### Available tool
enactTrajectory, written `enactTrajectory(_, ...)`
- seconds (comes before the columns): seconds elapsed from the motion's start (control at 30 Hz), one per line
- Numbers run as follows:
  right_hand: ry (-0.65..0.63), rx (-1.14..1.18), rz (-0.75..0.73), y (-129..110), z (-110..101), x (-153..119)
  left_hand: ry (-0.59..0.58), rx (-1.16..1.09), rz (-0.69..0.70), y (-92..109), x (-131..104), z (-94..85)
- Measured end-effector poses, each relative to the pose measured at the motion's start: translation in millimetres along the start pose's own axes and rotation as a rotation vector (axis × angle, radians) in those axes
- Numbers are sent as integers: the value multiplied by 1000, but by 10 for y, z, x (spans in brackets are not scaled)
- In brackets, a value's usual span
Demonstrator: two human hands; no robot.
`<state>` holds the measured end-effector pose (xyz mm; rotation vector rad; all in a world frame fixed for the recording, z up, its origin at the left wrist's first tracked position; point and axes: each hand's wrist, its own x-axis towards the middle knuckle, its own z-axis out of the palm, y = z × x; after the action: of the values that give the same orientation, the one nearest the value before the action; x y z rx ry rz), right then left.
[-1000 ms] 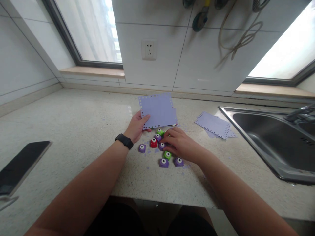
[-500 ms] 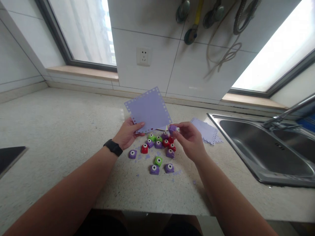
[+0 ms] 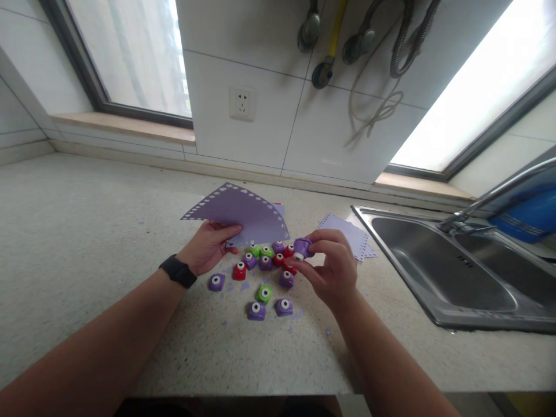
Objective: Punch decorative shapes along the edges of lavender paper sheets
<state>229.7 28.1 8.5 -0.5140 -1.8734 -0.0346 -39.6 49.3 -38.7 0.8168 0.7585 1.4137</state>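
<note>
My left hand (image 3: 214,243) pinches a sheet of purple paper (image 3: 249,217) by its near edge. Small shaped holes run along the sheet's borders, and it bends in the air. Between the thumb and fingers of my right hand (image 3: 332,263) is a purple craft punch (image 3: 302,248), its white button turned toward me, just right of the sheet's corner. Below both hands several more punches lie grouped on the counter: a red punch (image 3: 239,270), a green punch (image 3: 263,293) and a purple punch (image 3: 284,307) among them. Tiny purple paper scraps (image 3: 245,285) are scattered around them.
A stack of punched purple sheets (image 3: 345,231) lies on the counter (image 3: 108,220) right of my right hand. Beyond it is a steel double sink (image 3: 438,260) with a faucet (image 3: 460,219). A socket (image 3: 242,103) and pipe valves are on the tiled wall.
The purple sheet has tipped down from a raised, flat pose into a curved one. My right hand has turned the punch so its button points down toward me. The camera view has shifted slightly.
</note>
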Motion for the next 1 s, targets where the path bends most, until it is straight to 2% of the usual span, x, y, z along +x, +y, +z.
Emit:
enactTrajectory(0.37, 24, -168, -134, -151, -14, 2, 46, -20, -3, 7, -18, 20)
enactTrajectory(0.63, 27, -42, -121, -282, 65, -17, -16, -21, -16, 75, -67, 44)
enactTrajectory(0.83, 60, -12, -112, -281, 104, -19, -60, 11, -11, 118, -87, 98)
enactTrajectory(1.0, 74, -16, -121, -257, 103, -17, -69, 24, -13, 86, -73, 77)
